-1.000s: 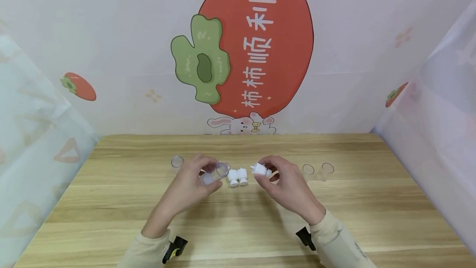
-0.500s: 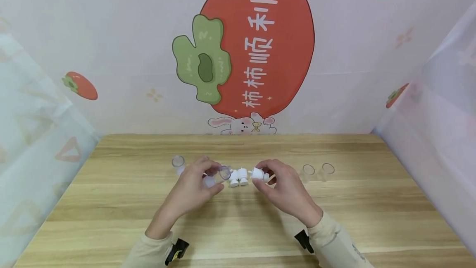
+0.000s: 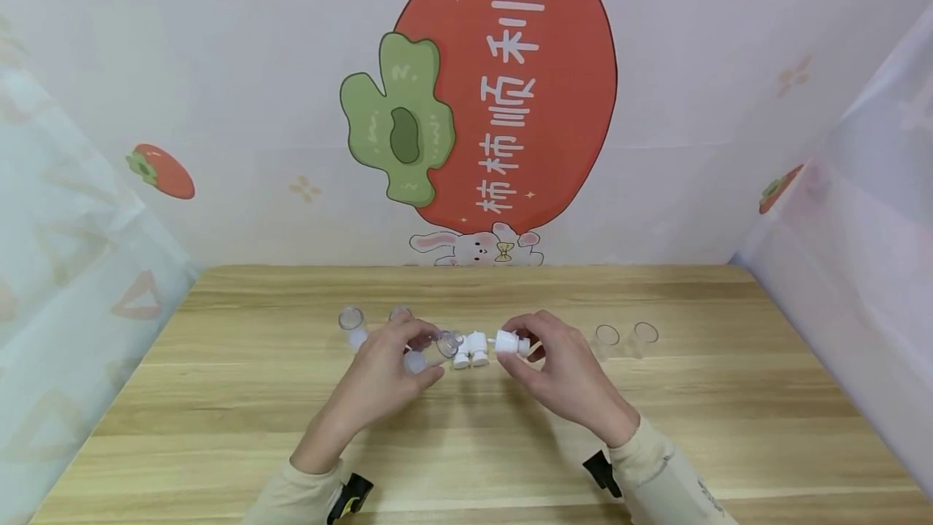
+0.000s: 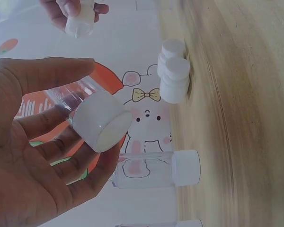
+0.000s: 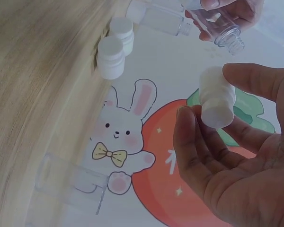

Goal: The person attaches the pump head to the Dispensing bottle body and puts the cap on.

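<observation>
Cream sleeves, both arms: the left sleeve (image 3: 291, 498) plain where it shows, the right sleeve (image 3: 666, 476) with a small dark print (image 3: 707, 496) I can't read from here. The cuffs (image 3: 628, 437) gather in soft creases. And there, a black fitting (image 3: 353, 495) flashing yellow at the left wrist, a black block (image 3: 602, 473) at the right! Left hand (image 3: 384, 375), right hand (image 3: 561, 363): both bare.

The held cap (image 5: 217, 97) is plain white, the held bottle (image 5: 217, 28) clear with a white base (image 4: 102, 122), the worktop (image 3: 466, 452) tan and wood-grained — the whitish backdrop (image 3: 692, 87) printed with a red, green-leaved persimmon (image 3: 564, 96) and pink-eared rabbit (image 3: 470, 248).
</observation>
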Demonstrator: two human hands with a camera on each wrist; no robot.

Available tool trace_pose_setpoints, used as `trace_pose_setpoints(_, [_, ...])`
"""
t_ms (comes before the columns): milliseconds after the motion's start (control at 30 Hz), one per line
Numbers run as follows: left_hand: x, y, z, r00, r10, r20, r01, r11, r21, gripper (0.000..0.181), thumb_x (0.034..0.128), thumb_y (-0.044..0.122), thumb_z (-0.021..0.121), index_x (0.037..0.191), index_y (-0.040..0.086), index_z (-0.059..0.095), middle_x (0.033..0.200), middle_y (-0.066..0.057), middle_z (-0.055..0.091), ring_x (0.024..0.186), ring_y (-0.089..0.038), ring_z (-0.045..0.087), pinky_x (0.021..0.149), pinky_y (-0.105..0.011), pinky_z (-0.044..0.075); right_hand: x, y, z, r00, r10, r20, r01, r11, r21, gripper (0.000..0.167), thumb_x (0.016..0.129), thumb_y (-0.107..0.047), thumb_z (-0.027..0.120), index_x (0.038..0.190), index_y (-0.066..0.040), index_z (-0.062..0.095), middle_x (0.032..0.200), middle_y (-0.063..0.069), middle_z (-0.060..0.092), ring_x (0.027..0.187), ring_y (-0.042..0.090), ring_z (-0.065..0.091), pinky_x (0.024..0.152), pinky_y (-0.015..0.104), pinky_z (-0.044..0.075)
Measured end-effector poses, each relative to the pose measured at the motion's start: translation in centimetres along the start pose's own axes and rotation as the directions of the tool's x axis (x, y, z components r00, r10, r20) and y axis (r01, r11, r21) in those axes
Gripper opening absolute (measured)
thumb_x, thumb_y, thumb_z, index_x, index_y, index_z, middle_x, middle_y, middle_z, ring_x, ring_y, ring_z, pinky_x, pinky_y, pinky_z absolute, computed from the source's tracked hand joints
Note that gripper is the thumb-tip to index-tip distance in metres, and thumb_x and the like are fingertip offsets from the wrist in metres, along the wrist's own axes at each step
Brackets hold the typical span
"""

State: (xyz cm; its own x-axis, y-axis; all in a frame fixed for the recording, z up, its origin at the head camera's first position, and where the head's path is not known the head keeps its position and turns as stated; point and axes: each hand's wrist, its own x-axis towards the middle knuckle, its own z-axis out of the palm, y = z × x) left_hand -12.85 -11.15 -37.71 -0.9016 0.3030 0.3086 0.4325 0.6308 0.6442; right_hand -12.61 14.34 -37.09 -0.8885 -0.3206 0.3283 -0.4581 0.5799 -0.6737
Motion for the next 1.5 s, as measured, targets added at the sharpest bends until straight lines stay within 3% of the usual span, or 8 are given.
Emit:
trace_pose_setpoints(133, [-0.07,0.11,0.09,1.000,-0.022,-0.002,0.022,1.000,0.003,0.035,0.0741,0.004,0.089,0.105,0.009,0.073,0.090,-0.001,0.060,0.083,-0.014,0.056,0.077,-0.033,0.053,0.02,-0.03,-0.13,1.000,-0.008,0.005,0.008,1.000,-0.012,0.024,0.086,-0.010,0.081,0.108,-0.013,0.070,0.096,-0.006,0.062,0.080,0.009,0.059,0.071,0.029,0.057])
trace_pose_setpoints(467, [-0.37,0.44,0.08,0.999,-0.041,-0.006,0.041,0.999,0.008,0.034,0.0740,0.006,0.089,0.103,0.011,0.073,0.089,0.005,0.060,0.084,-0.013,0.057,0.077,-0.033,0.052,-0.29,-0.07,0.14,1.000,-0.011,0.021,0.012,1.000,-0.008,0.027,0.085,-0.008,0.081,0.109,-0.014,0.070,0.097,-0.006,0.061,0.081,0.009,0.059,0.072,0.029,0.057])
trace_pose_setpoints(733, [-0.45,0.34,0.24,0.999,-0.050,-0.010,0.050,0.999,0.016,0.035,0.0734,0.007,0.090,0.104,0.010,0.072,0.090,0.003,0.062,0.085,-0.014,0.058,0.077,-0.034,0.052,-0.25,-0.01,0.17,0.999,-0.028,0.023,0.028,1.000,0.006,0.028,0.086,-0.007,0.081,0.111,-0.012,0.069,0.099,-0.004,0.060,0.083,0.016,0.062,0.073,0.031,0.058])
trace_pose_setpoints(1000, [-0.28,0.35,0.19,0.999,-0.047,-0.014,0.048,0.998,0.031,0.036,0.0740,0.008,0.089,0.105,0.009,0.071,0.093,-0.003,0.066,0.083,-0.015,0.058,0.074,-0.034,0.050,-0.14,-0.02,0.04,0.999,-0.037,0.024,0.037,0.999,0.012,0.030,0.086,-0.005,0.081,0.113,-0.010,0.069,0.101,-0.003,0.060,0.084,0.013,0.062,0.075,0.028,0.058])
trace_pose_setpoints(1500, [-0.12,0.62,0.09,0.999,-0.037,-0.017,0.038,0.997,0.061,0.032,0.0744,0.007,0.089,0.102,0.010,0.073,0.092,-0.001,0.065,0.083,-0.014,0.057,0.074,-0.034,0.051,0.11,0.31,-0.33,0.999,-0.046,0.008,0.046,0.995,0.087,0.034,0.084,-0.002,0.082,0.115,-0.009,0.069,0.101,-0.002,0.060,0.084,0.009,0.064,0.078,0.029,0.058])
